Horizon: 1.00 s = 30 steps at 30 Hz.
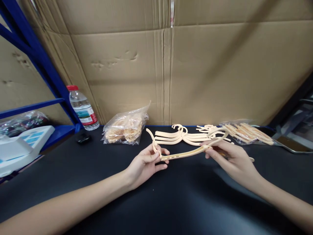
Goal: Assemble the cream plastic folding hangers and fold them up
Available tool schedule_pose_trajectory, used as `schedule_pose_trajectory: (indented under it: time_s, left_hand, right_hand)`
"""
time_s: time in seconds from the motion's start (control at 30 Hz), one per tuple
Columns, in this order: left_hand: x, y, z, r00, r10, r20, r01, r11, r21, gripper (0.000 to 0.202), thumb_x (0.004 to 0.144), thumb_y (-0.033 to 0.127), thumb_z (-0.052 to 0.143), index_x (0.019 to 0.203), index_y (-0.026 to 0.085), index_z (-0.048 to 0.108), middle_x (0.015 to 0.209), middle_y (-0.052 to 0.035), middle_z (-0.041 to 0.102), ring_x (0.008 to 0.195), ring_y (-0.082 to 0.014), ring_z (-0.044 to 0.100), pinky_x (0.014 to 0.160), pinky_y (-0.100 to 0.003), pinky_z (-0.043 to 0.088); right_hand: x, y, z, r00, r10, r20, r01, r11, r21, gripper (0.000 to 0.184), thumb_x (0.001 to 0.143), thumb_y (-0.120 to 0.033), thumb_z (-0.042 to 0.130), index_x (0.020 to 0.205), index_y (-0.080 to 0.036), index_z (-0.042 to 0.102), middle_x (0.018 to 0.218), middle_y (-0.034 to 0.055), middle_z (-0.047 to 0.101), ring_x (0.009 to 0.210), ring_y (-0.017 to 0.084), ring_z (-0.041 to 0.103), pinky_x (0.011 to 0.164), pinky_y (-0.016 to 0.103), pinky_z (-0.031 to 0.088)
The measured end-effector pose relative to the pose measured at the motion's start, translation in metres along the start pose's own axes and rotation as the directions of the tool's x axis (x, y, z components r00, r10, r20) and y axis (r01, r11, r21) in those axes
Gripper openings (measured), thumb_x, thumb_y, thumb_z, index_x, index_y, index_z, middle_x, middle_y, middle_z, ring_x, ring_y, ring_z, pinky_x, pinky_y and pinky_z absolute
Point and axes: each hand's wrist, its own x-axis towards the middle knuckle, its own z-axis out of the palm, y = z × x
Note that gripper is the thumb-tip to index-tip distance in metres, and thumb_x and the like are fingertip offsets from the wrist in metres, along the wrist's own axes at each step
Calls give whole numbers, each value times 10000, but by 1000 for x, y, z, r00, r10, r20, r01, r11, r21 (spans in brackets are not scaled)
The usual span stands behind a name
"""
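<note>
Holds a cream hanger (183, 154) stretched between both hands, lifted just clear of the black table (156, 202). Pinches its left end with the left hand (146, 163), thumb and fingers closed about the bar right below the upturned curved tip. Grasps the right end with the right hand (232, 160), fingers wrapped from beneath, close to the looped part. Runs almost level from one hand to the other, a little higher on the right, with slots showing along the bar near the left hand. Hangs near and in front of a pile of loose hangers (181, 136) lying on the table by the cardboard wall (195, 65). Flanked farther back by a clear bag (124, 129) of cream pieces to the left and a second bag (246, 132) to the right, just behind the right hand. Well off to the left, beside the blue rack (36, 55): a water bottle (81, 109) standing upright and a white box (19, 147).
</note>
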Motion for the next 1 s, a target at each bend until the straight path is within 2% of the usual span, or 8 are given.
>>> schedule_pose_trajectory:
  time_s: [0.27, 0.5, 0.6, 0.7, 0.83, 1.0]
  left_hand:
    - [0, 1, -2, 999, 8, 34, -7, 1000, -30, 100, 777, 147, 651, 755, 152, 553, 903, -57, 605, 786, -161, 602, 720, -274, 495]
    - [0, 0, 0, 1000, 0, 10, 0, 1000, -16, 125, 745, 146, 682, 744, 144, 557, 842, -54, 613, 719, -146, 588, 677, -258, 484]
    - [0, -1, -1, 1000, 8, -1, -8, 1000, -3, 146, 727, 156, 708, 730, 135, 564, 828, -58, 619, 691, -140, 576, 654, -253, 472]
    - [1, -3, -2, 1000, 30, 2, -30, 999, 14, 181, 707, 177, 743, 715, 126, 569, 814, -64, 624, 664, -136, 562, 630, -253, 459]
    - [3, -6, -4, 998, 63, 15, -63, 997, 41, 221, 695, 197, 777, 711, 121, 569, 766, -46, 612, 626, -127, 547, 598, -245, 430]
    - [5, -9, -4, 995, 95, 20, -96, 992, 85, 227, 721, 206, 771, 715, 130, 558, 724, -20, 590, 604, -116, 537, 579, -237, 405]
  right_hand:
    - [-3, 1, 2, 1000, 14, -9, -14, 999, 31, 114, 907, -300, 540, 883, -240, 634, 777, 29, 663, 692, 188, 626, 637, 308, 515]
    - [-5, -2, 1, 999, -48, -4, 48, 999, -6, 128, 901, -258, 547, 961, -250, 660, 750, 23, 663, 707, 190, 642, 671, 310, 536]
    - [-5, -3, 0, 995, -94, -23, 93, 995, -36, 140, 891, -233, 559, 987, -253, 660, 824, 39, 687, 764, 205, 654, 711, 322, 546]
    - [-6, -3, 1, 990, -139, -23, 138, 989, -50, 123, 889, -207, 557, 945, -245, 659, 918, 53, 703, 801, 211, 660, 740, 330, 551]
    - [-5, -4, 1, 982, -187, -14, 186, 982, -37, 115, 887, -174, 555, 838, -220, 648, 939, 53, 708, 811, 197, 666, 753, 299, 550]
    - [-5, -4, 3, 974, -226, -14, 226, 974, 14, 124, 873, -114, 562, 851, -207, 641, 937, 39, 702, 843, 159, 655, 752, 227, 538]
